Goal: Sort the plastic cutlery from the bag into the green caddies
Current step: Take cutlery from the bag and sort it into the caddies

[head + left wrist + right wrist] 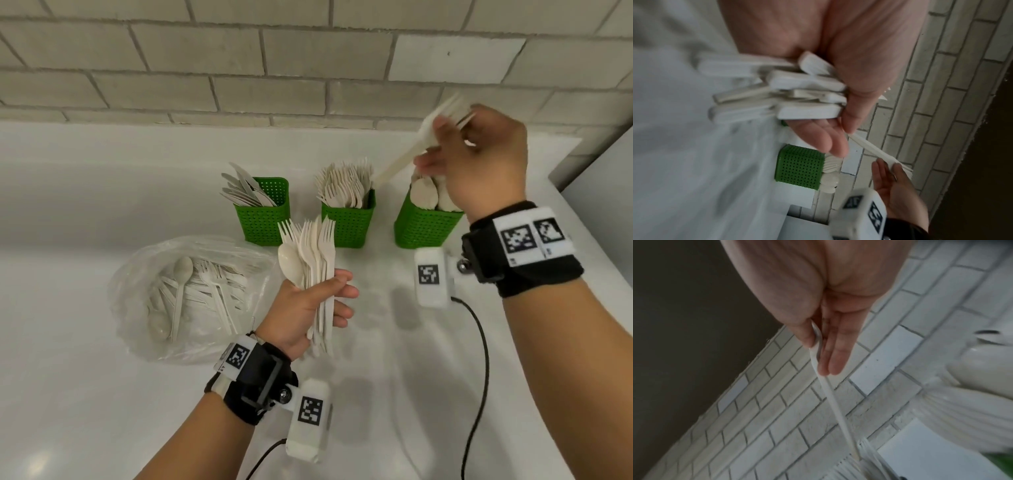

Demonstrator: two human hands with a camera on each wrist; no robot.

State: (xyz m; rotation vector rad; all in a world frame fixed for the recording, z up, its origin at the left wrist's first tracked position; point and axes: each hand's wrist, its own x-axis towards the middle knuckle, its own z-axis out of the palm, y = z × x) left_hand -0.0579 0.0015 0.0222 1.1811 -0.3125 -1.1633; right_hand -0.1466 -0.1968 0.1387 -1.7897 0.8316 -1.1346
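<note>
While held: the right hand (479, 161) pinches a single fork (407, 156) by its tined end above the right caddy (423, 226).
Fork axis: slanted, handle pointing down-left at the middle caddy (347, 222), tines up-right.
Left hand (308, 308): fingers curled round an upright bundle (313, 253) of forks and a spoon, heads pointing up.
Caddies: left caddy (263, 219) holds knives; middle forks; right spoons.
Bag (185, 294): lies on the counter (85, 205) with loose cutlery inside.

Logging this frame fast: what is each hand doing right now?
Left hand: holding a bunch of forks and a spoon.
Right hand: holding a single fork above the caddies.
</note>
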